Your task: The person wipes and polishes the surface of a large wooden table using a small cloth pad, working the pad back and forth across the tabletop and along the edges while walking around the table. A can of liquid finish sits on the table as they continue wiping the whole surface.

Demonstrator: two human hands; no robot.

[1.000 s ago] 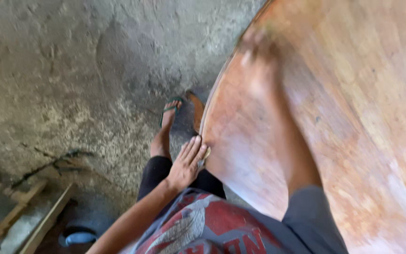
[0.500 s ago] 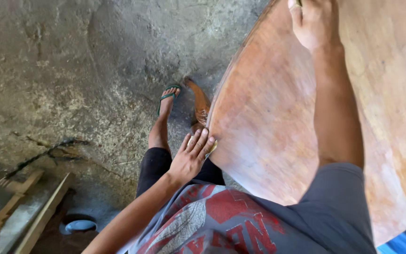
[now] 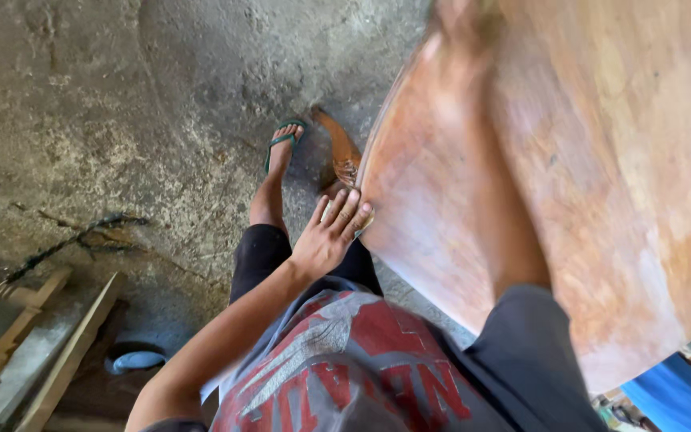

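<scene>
A large round wooden tabletop [image 3: 601, 200], reddish brown, fills the right half of the view. My left hand [image 3: 331, 234] lies on its near rim, fingers together over the edge and the thumb hidden. My right arm stretches across the top. My right hand [image 3: 459, 28] is near the far rim at the upper edge of the view. It is smeared by motion, so I cannot tell whether it holds anything. I wear a grey and red printed shirt [image 3: 345, 360] and dark shorts.
Rough concrete floor [image 3: 121, 120] spreads to the left. My foot in a green flip-flop [image 3: 281, 146] stands beside a carved wooden table leg [image 3: 341, 158]. Wooden planks [image 3: 65, 356] and a pale blue object [image 3: 133, 362] lie at the lower left. Blue sheeting [image 3: 673, 396] shows at the lower right.
My right hand has swept along the far part of the tabletop and is blurred now. My left hand has stayed on the near rim. The view has shifted slightly.
</scene>
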